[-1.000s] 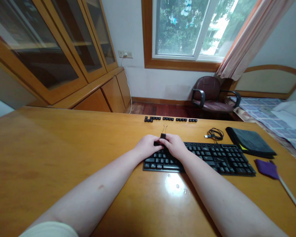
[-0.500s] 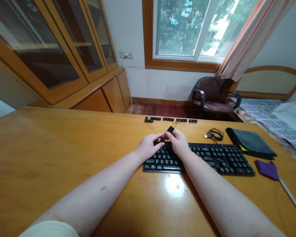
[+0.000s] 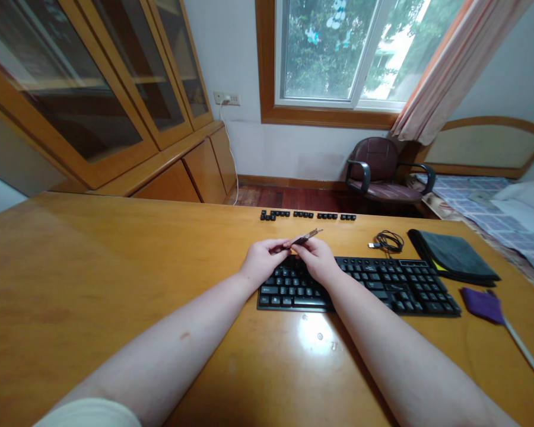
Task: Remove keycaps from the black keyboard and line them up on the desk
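Observation:
Both my hands are raised just above the left end of a black keyboard [image 3: 382,281] on a wooden table [image 3: 115,267]. My right hand [image 3: 319,261] pinches a small dark wire tool [image 3: 306,238] that lies nearly level, its tip pointing right. The fingers of my left hand [image 3: 261,262] are pinched together at the tool's left end; what they hold is too small to make out. A row of loose black keycaps [image 3: 307,214] lies along the table's far edge, beyond the hands.
A coiled black cable [image 3: 387,241] and a folded dark cloth [image 3: 451,255] lie behind the keyboard's right end. A purple-headed brush [image 3: 480,302] lies at the right. Past the table are a brown armchair [image 3: 378,172], a window, wooden cabinets and a bed.
My hands have lifted off the keyboard's top left keys. The small tool stood upright at first and now lies tilted almost level between my fingers.

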Available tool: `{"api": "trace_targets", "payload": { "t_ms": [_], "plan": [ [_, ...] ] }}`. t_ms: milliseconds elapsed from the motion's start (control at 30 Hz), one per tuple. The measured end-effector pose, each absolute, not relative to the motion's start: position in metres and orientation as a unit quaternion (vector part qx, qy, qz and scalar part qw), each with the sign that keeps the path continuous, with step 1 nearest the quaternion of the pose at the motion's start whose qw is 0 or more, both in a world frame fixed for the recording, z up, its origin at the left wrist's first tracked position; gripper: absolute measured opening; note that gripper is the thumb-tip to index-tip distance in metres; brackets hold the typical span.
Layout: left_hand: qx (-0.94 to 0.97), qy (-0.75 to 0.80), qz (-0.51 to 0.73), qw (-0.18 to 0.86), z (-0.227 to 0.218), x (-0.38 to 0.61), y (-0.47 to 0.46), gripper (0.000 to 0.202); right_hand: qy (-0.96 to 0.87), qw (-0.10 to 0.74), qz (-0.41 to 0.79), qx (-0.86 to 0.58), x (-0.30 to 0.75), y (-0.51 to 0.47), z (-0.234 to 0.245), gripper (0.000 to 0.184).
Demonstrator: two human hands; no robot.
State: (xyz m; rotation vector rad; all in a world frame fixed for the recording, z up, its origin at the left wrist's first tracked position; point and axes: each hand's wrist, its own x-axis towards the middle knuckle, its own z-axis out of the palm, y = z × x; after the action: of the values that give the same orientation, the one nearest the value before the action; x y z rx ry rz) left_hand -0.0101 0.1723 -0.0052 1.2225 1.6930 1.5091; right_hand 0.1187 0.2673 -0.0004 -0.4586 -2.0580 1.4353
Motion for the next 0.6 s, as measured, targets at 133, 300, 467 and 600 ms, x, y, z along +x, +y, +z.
{"api": "trace_targets", "payload": {
  "t_ms": [133, 300, 467, 600],
  "plan": [
    [0.455, 0.637, 0.558, 0.272, -0.007, -0.012, 0.173, 0.031, -0.754, 0.31, 0.549, -0.185, 0.118, 0.267, -0.002, 0.022],
    [0.429, 0.611, 0.579, 0.326, -0.002, -0.015, 0.173, 0.028, -0.717, 0.348, 0.564, -0.217, 0.115, 0.268, -0.008, 0.026],
    [0.339, 0.559, 0.629, 0.421, 0.001, -0.017, 0.175, 0.031, -0.761, 0.367, 0.508, -0.168, 0.118, 0.268, -0.005, 0.024],
    [0.267, 0.493, 0.663, 0.496, -0.003, -0.02, 0.177, 0.033, -0.793, 0.365, 0.469, -0.134, 0.123, 0.265, 0.002, 0.024]
  ]
}}
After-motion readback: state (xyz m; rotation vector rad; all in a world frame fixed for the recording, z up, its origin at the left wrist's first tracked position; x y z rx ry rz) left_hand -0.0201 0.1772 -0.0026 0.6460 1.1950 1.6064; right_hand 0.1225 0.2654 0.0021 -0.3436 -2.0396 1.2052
